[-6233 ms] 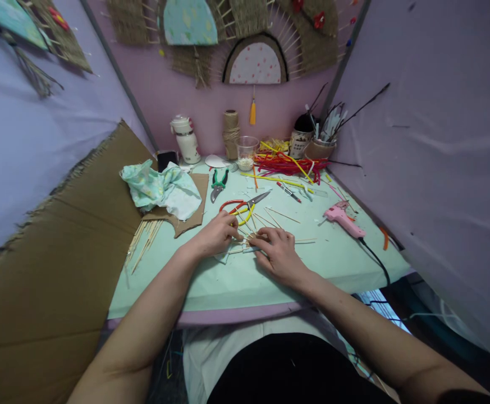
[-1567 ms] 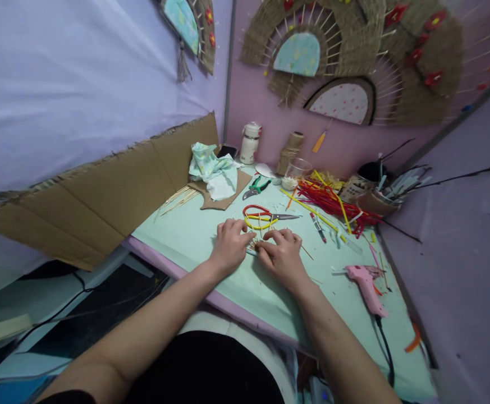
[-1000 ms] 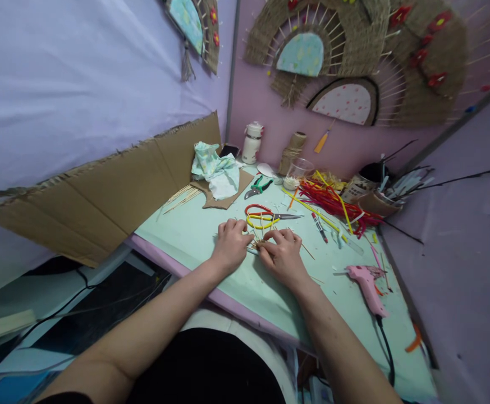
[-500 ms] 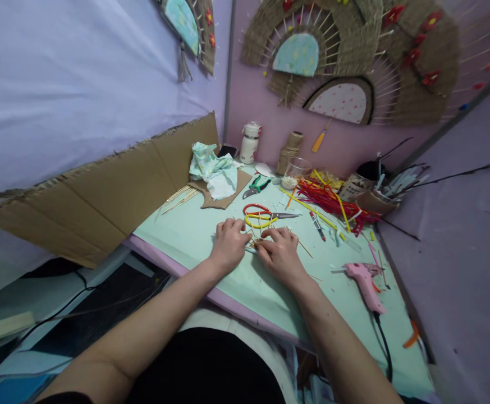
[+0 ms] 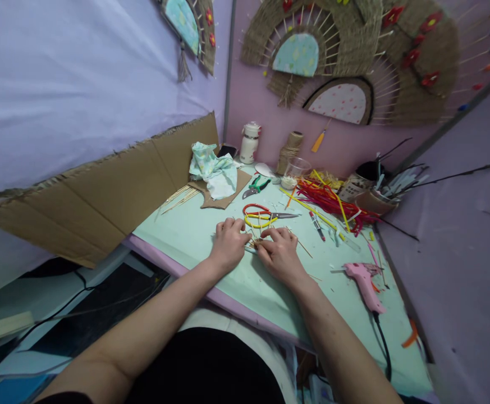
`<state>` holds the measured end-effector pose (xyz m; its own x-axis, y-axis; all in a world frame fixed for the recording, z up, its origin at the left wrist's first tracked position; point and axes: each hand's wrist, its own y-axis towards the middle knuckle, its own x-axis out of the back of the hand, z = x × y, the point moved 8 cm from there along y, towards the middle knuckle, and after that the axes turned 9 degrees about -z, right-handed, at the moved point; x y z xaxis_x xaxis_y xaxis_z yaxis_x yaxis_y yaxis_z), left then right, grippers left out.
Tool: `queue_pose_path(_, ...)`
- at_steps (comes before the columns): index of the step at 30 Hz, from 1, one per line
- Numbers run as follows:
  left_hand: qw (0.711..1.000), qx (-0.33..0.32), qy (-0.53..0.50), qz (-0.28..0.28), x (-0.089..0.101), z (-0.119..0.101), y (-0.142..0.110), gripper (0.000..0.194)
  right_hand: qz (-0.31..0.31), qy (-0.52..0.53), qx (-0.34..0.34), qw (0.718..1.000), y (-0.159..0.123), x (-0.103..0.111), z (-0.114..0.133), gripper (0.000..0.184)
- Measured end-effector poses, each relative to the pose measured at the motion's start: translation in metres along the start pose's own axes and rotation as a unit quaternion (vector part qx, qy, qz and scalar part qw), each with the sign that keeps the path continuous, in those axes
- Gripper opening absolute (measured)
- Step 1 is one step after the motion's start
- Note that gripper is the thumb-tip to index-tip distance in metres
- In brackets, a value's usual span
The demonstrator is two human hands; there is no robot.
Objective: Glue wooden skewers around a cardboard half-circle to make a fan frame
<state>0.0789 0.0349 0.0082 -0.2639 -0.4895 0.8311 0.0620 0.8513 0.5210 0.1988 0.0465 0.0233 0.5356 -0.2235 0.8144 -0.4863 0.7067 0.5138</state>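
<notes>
My left hand (image 5: 229,246) and my right hand (image 5: 282,251) rest on the green tabletop, fingers bent inward toward each other. Between them lies a small half-round piece with thin wooden sticks (image 5: 253,242) spreading away from me like a fan. Both hands pinch this piece at its near edge, the left from one side and the right from the other. My fingers hide most of its base. Just beyond the sticks lie scissors (image 5: 283,215) with one red and one yellow handle loop. A loose stick (image 5: 306,248) lies right of my right hand.
A pink glue gun (image 5: 366,286) with a black cord lies at right. Green pruning shears (image 5: 256,188), a marker (image 5: 317,225), red pipe cleaners (image 5: 324,197), a twine spool (image 5: 289,151) and a white bottle (image 5: 250,143) are farther back. A cardboard sheet (image 5: 114,193) borders the left.
</notes>
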Motion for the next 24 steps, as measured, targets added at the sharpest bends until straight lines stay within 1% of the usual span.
queue_pose_path(13, 1.0, 0.002, 0.005, 0.006, 0.0004, -0.0001, 0.0006, 0.021, 0.004, 0.008, -0.004, 1.0, -0.0002, 0.0001, -0.0004, 0.023)
queue_pose_path(24, 1.0, 0.004, -0.003, 0.0, -0.0006, 0.0014, 0.0002, 0.021, 0.008, 0.0, -0.005, 1.0, -0.0006, -0.0005, -0.0007, 0.023)
